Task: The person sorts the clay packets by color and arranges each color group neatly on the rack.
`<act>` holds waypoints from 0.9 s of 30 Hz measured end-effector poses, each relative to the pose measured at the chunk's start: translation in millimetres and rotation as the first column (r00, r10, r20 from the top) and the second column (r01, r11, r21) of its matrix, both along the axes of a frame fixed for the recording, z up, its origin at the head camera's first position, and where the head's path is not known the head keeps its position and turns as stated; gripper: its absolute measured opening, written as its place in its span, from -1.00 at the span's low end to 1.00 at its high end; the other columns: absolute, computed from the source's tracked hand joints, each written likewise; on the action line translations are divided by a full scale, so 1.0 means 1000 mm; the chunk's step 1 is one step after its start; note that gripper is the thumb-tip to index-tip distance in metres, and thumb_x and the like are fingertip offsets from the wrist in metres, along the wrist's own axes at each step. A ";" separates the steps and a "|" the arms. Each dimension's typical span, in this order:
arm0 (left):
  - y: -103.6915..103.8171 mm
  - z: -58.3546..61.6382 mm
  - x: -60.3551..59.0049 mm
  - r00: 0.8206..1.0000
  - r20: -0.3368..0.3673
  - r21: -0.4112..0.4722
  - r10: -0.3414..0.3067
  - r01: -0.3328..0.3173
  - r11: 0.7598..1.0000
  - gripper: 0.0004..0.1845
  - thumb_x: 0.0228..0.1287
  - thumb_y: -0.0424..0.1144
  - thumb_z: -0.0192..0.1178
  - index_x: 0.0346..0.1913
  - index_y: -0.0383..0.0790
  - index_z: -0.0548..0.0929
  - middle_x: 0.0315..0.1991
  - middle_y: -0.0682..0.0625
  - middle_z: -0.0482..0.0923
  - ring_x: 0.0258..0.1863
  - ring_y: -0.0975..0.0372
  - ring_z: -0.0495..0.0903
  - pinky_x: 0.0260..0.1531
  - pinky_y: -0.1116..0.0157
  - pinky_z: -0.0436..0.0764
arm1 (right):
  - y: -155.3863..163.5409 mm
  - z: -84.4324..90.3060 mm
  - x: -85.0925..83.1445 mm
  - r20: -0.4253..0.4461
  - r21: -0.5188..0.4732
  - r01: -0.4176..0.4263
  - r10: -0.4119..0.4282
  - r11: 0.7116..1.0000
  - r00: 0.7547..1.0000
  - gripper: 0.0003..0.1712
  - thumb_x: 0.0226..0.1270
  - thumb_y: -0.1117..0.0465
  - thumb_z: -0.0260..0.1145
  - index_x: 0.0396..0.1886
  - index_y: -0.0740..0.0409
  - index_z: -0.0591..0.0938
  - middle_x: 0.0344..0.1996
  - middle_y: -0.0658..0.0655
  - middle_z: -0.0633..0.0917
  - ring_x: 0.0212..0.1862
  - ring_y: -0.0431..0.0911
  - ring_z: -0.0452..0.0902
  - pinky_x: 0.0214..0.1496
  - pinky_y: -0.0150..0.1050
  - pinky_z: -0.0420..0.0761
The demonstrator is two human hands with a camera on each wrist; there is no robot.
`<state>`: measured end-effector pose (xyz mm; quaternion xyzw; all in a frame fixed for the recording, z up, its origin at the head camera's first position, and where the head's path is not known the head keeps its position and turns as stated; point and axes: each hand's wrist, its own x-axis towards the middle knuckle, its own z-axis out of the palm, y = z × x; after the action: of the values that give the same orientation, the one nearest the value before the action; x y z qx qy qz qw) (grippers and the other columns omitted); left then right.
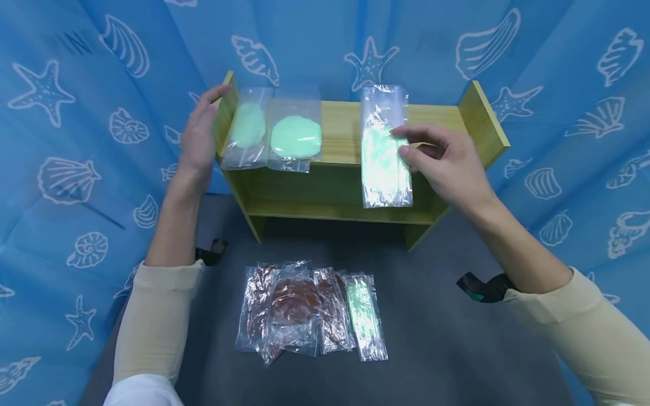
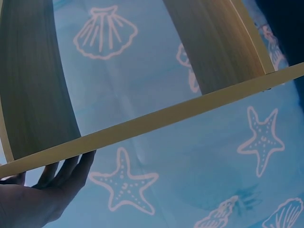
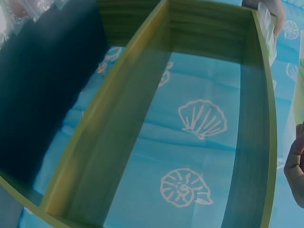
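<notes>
My right hand (image 1: 424,149) pinches a clear bag with a green piece (image 1: 384,152) and holds it upright in front of the wooden shelf's (image 1: 340,121) top board. My left hand (image 1: 200,132) lies flat with straight fingers against the shelf's left side panel (image 1: 225,113). Two clear bags with green discs (image 1: 246,132) (image 1: 295,137) lean on the top board near that panel. In the left wrist view my left hand's fingers (image 2: 71,171) touch the shelf edge (image 2: 156,123). The right wrist view shows the underside of the shelf (image 3: 142,123) and a bit of my right hand (image 3: 295,171).
On the dark grey table (image 1: 447,338) in front of me lies a pile of clear bags with brown pieces (image 1: 294,307) and one bag with a green piece (image 1: 365,316). Blue cloth with shell and starfish prints (image 1: 76,141) surrounds the shelf.
</notes>
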<state>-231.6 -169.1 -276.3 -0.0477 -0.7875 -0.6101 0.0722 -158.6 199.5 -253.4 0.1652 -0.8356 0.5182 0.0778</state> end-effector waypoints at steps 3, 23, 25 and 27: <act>0.000 -0.002 0.001 1.000 -0.001 0.002 0.001 -0.001 1.000 -0.47 0.60 -0.12 -0.45 0.49 0.07 0.29 0.51 0.23 0.10 0.47 0.43 -0.07 0.39 0.34 -0.07 | -0.003 0.002 -0.010 0.045 0.037 0.029 -0.030 0.999 0.999 -0.64 0.43 0.19 0.30 0.17 0.14 0.65 0.05 0.07 0.65 -0.23 -0.18 0.63 -0.20 -0.39 0.58; 0.002 -0.003 -0.001 1.000 0.009 0.067 0.016 -0.016 0.998 -0.48 0.57 -0.10 -0.40 0.46 0.13 0.35 0.47 0.16 0.16 0.34 0.23 0.15 0.24 0.27 0.17 | -0.021 -0.007 -0.068 -0.145 0.307 0.150 -0.110 0.940 0.983 -0.68 0.39 0.20 0.28 0.08 0.13 0.71 -0.08 0.13 0.75 -0.26 -0.13 0.65 -0.28 -0.41 0.46; 0.002 -0.002 0.000 1.000 0.007 0.074 0.017 -0.017 0.997 -0.48 0.56 -0.10 -0.39 0.45 0.13 0.36 0.46 0.15 0.17 0.32 0.22 0.16 0.21 0.25 0.17 | -0.021 -0.009 -0.069 -0.179 0.338 0.156 -0.099 0.928 0.979 -0.69 0.39 0.20 0.29 0.07 0.14 0.71 -0.09 0.14 0.76 -0.26 -0.09 0.68 -0.31 -0.44 0.44; 0.003 -0.001 0.000 1.000 0.003 0.075 0.016 -0.016 0.997 -0.48 0.56 -0.10 -0.38 0.44 0.14 0.36 0.46 0.14 0.18 0.31 0.22 0.17 0.20 0.24 0.18 | -0.021 -0.010 -0.069 -0.207 0.361 0.167 -0.096 0.918 0.974 -0.70 0.37 0.21 0.30 0.05 0.15 0.72 -0.16 0.17 0.76 -0.30 -0.06 0.67 -0.31 -0.43 0.43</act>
<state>-231.9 -165.8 -277.6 -0.0379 -0.7645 -0.6387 0.0778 -227.9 178.7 -263.7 0.1678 -0.9176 0.3244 0.1566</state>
